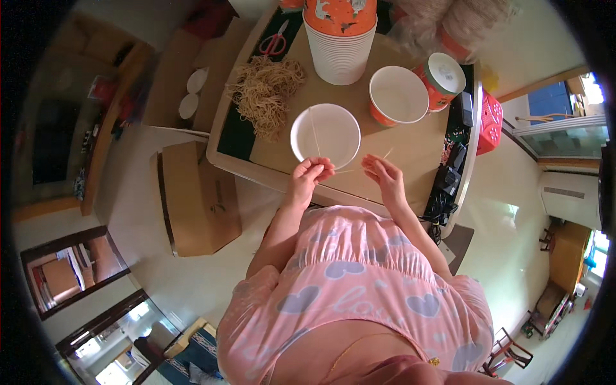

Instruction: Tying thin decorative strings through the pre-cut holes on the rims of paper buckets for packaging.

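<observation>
A thin straw-coloured string [345, 171] runs between my two hands near the table's front edge. My left hand [307, 179] pinches it, and one end rises from those fingers across the mouth of a white paper tub [343, 131]. The fingers of my right hand [387, 178] are also closed on the string, with a short end sticking up past them. This tub stands just beyond my left hand. Further back on the left lies a tangled heap of the same kind of string [264, 93]. Another open paper tub [399, 96], orange outside, is beyond my right hand.
Behind the tubs stands a tall stack of paper tubs [340, 54]. Red-handled scissors [274, 43] lie back left. A lidded tub [444, 74], black adapters with cables [448, 179] and a red plastic basket [490, 122] are at right. Cardboard boxes [199, 199] sit left of the table.
</observation>
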Motion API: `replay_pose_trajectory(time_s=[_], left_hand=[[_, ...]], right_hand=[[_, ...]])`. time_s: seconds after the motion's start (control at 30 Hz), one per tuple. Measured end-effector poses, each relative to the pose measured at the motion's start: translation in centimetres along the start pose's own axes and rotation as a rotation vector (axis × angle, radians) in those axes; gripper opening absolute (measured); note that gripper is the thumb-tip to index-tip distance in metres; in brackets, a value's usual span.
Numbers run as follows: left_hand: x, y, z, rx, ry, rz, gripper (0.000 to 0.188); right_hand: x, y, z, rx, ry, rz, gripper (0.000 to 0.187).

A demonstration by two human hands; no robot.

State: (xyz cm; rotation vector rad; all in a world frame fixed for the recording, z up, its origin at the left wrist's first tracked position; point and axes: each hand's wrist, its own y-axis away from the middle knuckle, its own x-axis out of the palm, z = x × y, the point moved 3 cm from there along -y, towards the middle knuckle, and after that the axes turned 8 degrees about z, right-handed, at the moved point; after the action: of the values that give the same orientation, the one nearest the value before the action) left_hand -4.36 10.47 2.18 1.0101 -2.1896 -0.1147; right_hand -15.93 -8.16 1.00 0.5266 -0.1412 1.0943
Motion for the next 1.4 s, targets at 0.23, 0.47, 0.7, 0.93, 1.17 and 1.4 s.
replay_pose_trajectory(time_s=[0.23, 0.47, 0.7, 0.93, 1.17, 1.4], left_hand=[[-0.8, -0.2, 2.1, 0.099, -0.102, -0.097, 0.013], [-0.5, -1.4, 0.9, 0.05, -0.162, -0.08, 0.015], [0.9, -3.3, 0.8, 0.006, 0.052, 0.1, 0.014], [1.5, -3.0, 0.9, -0.016, -0.034, 0.204, 0.015], [-0.8, -2.5, 0.8, 0.037, -0.219, 0.302, 0.015], [-1.5, -2.0, 0.4, 0.104, -0.489, 0.254, 0.015]], right_hand=[[-2.5, -2.0, 4.3, -0.142, -0.5, -0.133, 0.021], [-3.1, -1.5, 6.8, -0.027, -0.162, -0.067, 0.012], [2.0, -0.4, -0.6, 0.616, 0.116, 0.406, 0.039], [2.6, -4.4, -7.0, 0.489, -0.709, 0.261, 0.026], [0.7, -3.4, -4.1, 0.238, -0.897, -0.141, 0.017], [-1.9, -2.7, -3.1, 0.102, -0.818, -0.227, 0.012]])
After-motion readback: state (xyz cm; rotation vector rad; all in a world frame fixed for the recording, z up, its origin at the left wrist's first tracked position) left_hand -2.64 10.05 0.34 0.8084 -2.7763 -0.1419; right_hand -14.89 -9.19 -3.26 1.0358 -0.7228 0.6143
